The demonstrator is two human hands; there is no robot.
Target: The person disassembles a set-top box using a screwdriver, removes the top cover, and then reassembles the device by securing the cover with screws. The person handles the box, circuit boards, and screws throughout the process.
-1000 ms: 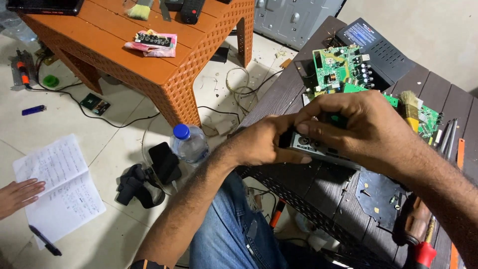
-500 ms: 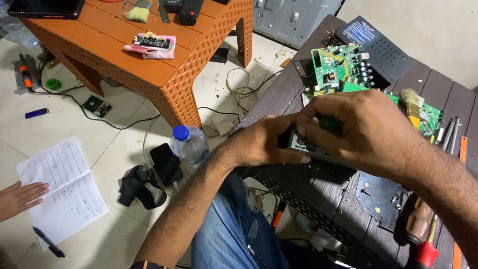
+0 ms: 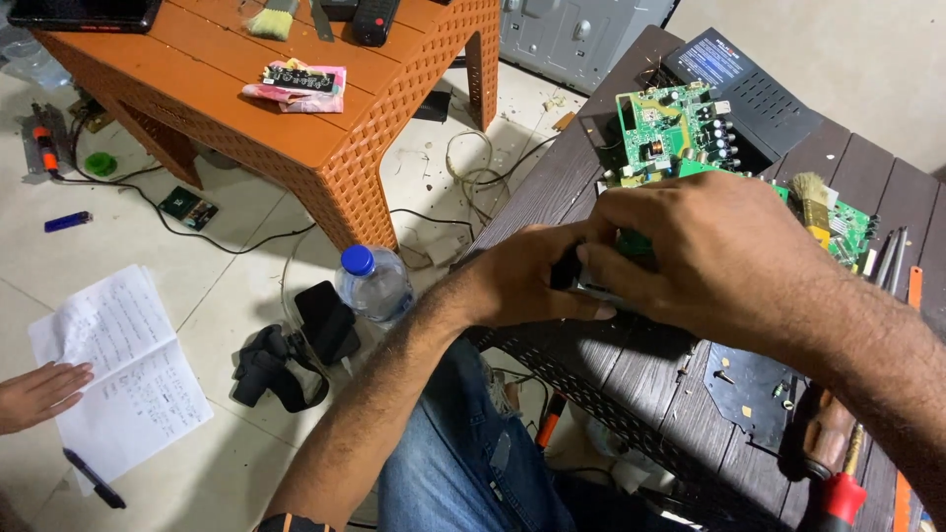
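Both my hands grip a small dark electronic unit (image 3: 591, 286) with a metal edge, just above the dark slatted table (image 3: 631, 379). My left hand (image 3: 527, 276) holds its near left end. From above, my right hand (image 3: 705, 256) wraps over it and hides most of it. A green circuit board (image 3: 665, 133) lies on the table just behind my hands.
A black box (image 3: 739, 84) sits at the table's far end, a second green board and a brush (image 3: 818, 202) to the right, red-handled tools (image 3: 833, 483) at the near right. Left on the floor: orange plastic table (image 3: 296, 128), water bottle (image 3: 374, 286), notebook (image 3: 123, 369) with another person's hand (image 3: 39, 394).
My right hand has shifted a little further over the unit, covering more of it. Both hands stay closed on it in the same spot.
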